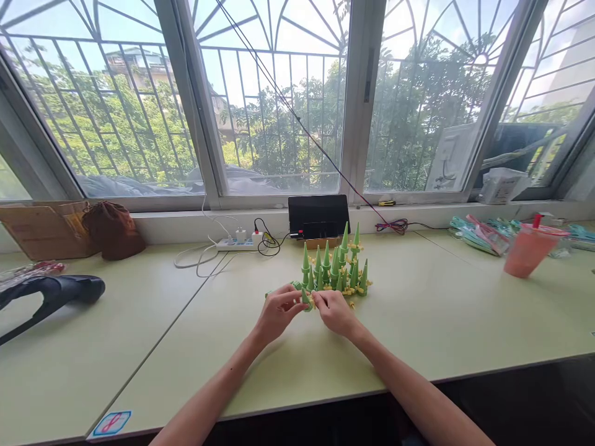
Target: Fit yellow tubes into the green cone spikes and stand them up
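Between thumb and fingers, my left hand (pixel 276 313) holds a small green cone piece (pixel 305 297) low over the table. Close beside it, my right hand (pixel 335 311) pinches a small yellow piece (pixel 313 301) against the cone's side; the fingers partly hide it. Just behind both hands stands a cluster of green cones (pixel 334 266), pointed and upright, with small yellow pieces among them. One loose yellow piece (pixel 352 305) lies by my right hand. More green parts (pixel 295 285) show behind my left fingers.
A black tablet (pixel 318 214) leans at the window wall behind the cones. Left of it lies a power strip (pixel 236 246) with cables. A red cup (pixel 532 251) and plastic packets (pixel 481 234) are at right. At left are a brown pouch (pixel 114 230), a cardboard box (pixel 49 232) and a black object (pixel 56 294).
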### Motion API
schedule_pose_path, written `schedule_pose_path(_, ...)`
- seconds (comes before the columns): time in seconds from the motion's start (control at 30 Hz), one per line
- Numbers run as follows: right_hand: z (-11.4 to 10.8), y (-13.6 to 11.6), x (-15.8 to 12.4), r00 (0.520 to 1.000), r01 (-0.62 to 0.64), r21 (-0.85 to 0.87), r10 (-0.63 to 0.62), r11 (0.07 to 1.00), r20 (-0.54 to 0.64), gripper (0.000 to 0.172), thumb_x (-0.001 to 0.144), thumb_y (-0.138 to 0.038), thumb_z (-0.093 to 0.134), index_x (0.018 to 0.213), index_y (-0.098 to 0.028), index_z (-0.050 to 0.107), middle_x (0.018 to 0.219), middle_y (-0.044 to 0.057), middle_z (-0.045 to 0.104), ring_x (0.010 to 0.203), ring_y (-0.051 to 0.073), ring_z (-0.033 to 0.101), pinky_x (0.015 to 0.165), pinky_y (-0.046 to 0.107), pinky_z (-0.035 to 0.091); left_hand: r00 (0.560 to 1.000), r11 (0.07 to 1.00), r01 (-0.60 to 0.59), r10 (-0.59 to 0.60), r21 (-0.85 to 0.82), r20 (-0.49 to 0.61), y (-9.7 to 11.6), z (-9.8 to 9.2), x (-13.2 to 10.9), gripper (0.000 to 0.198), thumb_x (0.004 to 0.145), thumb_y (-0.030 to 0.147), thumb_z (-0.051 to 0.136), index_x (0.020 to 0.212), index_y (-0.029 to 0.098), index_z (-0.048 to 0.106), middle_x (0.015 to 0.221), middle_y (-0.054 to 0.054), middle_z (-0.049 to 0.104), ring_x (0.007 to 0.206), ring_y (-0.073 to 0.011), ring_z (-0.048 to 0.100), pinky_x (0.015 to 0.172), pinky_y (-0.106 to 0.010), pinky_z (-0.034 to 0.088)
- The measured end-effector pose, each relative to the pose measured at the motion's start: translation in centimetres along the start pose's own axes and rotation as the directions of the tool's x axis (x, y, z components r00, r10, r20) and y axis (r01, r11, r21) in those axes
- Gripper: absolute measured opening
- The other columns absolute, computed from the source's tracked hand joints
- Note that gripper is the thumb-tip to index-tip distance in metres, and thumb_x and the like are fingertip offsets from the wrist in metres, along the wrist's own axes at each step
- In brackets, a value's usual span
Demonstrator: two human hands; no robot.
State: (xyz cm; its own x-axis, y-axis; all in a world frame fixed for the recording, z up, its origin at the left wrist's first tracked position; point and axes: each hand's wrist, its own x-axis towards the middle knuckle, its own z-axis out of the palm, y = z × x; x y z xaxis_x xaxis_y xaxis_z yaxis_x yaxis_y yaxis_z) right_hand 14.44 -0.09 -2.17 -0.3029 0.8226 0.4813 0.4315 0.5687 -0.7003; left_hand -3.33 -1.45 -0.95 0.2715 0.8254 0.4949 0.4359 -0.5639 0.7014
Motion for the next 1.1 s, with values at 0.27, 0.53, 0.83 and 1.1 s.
schedule_pose_path(0.27, -0.1, 0.1, 0.1, 0.999, -0.05, 0.025, 0.05, 0.998, 0.002, 0.045, 0.093, -0.043, 0.033, 0.055, -0.02, 0.025, 0.05, -0.003, 0.027, 0.048, 0.01, 0.024, 0.048, 0.027, 0.019, 0.996, 0.991, -0.091, 0.091, 0.096, 0.004, -0.8, -0.1, -0.6, 0.028, 0.083, 0.042, 0.062, 0.105, 0.027, 0.073, 0.084, -0.005, 0.058, 0.054, -0.0107, 0.041, 0.059, -0.027, 0.037)
schedule_pose_path(0.53, 0.0, 0.0, 0.1, 0.992, -0.027, 0.044, 0.032, 0.999, -0.118, 0.048, 0.095, -0.048, 0.031, 0.056, -0.02, 0.032, 0.051, -0.002, 0.037, 0.049, 0.011, 0.031, 0.049, 0.027, 0.022, 0.995, 0.998, 0.066, -0.065, 0.003, -0.077, -0.1, 0.0, 0.1, 0.036, 0.078, 0.048, 0.066, 0.103, 0.022, 0.065, 0.081, -0.001, 0.056, 0.048, -0.0065, 0.036, 0.049, -0.022, 0.033)
schedule_pose_path(0.83, -0.1, 0.3, -0.3, 0.99, 0.068, -0.049, -0.074, 0.996, -0.12, 0.042, 0.098, -0.039, 0.031, 0.061, -0.02, 0.037, 0.053, -0.003, 0.039, 0.048, 0.011, 0.032, 0.051, 0.026, 0.023, 0.866, 0.814, 0.479, -0.376, -0.329, 0.331, 0.7, -0.1, 0.4, 0.06, 0.084, 0.069, 0.04, 0.073, 0.013, 0.059, 0.064, -0.002, 0.054, 0.042, -0.0082, 0.045, 0.038, -0.021, 0.03)
schedule_pose_path(1.1, -0.1, 0.3, -0.4, 0.989, 0.11, -0.057, -0.114, 0.992, -0.091, 0.039, 0.097, -0.035, 0.033, 0.062, -0.019, 0.037, 0.055, -0.001, 0.046, 0.049, 0.01, 0.035, 0.052, 0.025, 0.023, 0.871, 0.835, 0.433, -0.292, -0.339, 0.394, 0.5, -0.2, -0.1, 0.043, 0.083, 0.059, 0.054, 0.08, 0.016, 0.054, 0.056, 0.001, 0.051, 0.046, -0.0094, 0.047, 0.042, -0.02, 0.034)
